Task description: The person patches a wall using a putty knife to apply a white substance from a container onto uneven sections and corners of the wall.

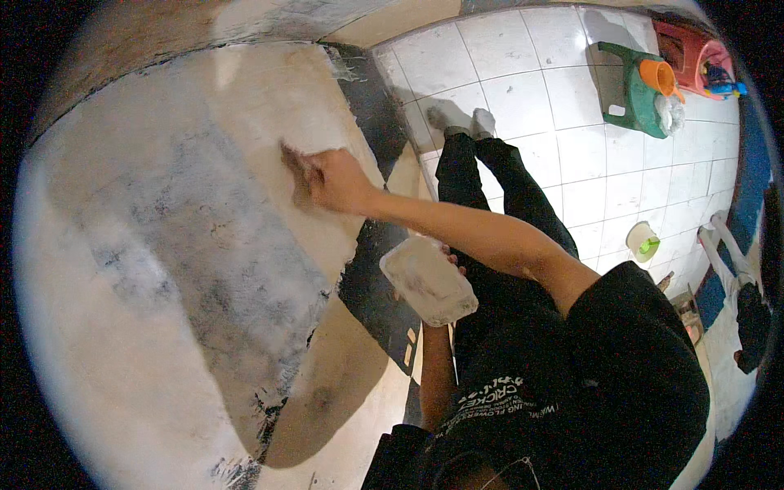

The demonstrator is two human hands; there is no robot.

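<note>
My right arm reaches leftward to a pale, patchy wall [269,106] with grey smears. My right hand [339,181] is closed close against it, fingers curled round a small brownish, flat-looking piece [292,155] that is hard to tell from its shadow. Lower down, my left hand [454,260] grips a pale, whitish rectangular plastic tub [429,282] from beneath and along its far side. Its surface looks smeared with whitish stuff, and most of that hand is hidden behind the tub. The tub is held in front of my black trousers, apart from the wall.
White tiles [531,106] cover the floor around my feet. At the far right a green plastic stool [633,90] bears an orange cup [657,76], beside a red plastic chair [694,53]. A whitish bucket [637,241] stands nearer. Another person [747,310] is at the right edge.
</note>
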